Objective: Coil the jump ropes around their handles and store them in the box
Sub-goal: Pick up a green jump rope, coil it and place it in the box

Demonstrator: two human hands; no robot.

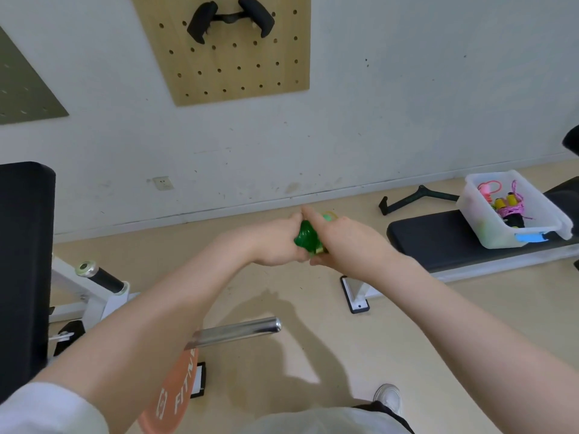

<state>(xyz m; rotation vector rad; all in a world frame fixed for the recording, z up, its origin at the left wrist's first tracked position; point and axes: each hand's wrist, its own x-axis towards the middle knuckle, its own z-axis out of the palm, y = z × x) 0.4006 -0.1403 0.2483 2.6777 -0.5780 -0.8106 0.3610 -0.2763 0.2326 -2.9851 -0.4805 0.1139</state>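
Observation:
A green jump rope [307, 237] is bundled into tight coils and held in front of me, above the floor. My left hand [275, 244] grips the bundle from the left and my right hand [346, 242] closes on it from the right, index finger stretched over the top. The handles are mostly hidden by my fingers. A translucent white box [479, 211] stands on the black bench pad [438, 239] at the right. Inside it lie a pink rope wound on yellow handles [509, 205] and another pink rope.
A chrome bar [238, 333] with an orange weight plate [175, 393] lies low at the left, beside white gym frame parts and a black pad [25, 261]. A black handle [413, 198] lies on the floor by the wall. A pegboard [225, 61] hangs above.

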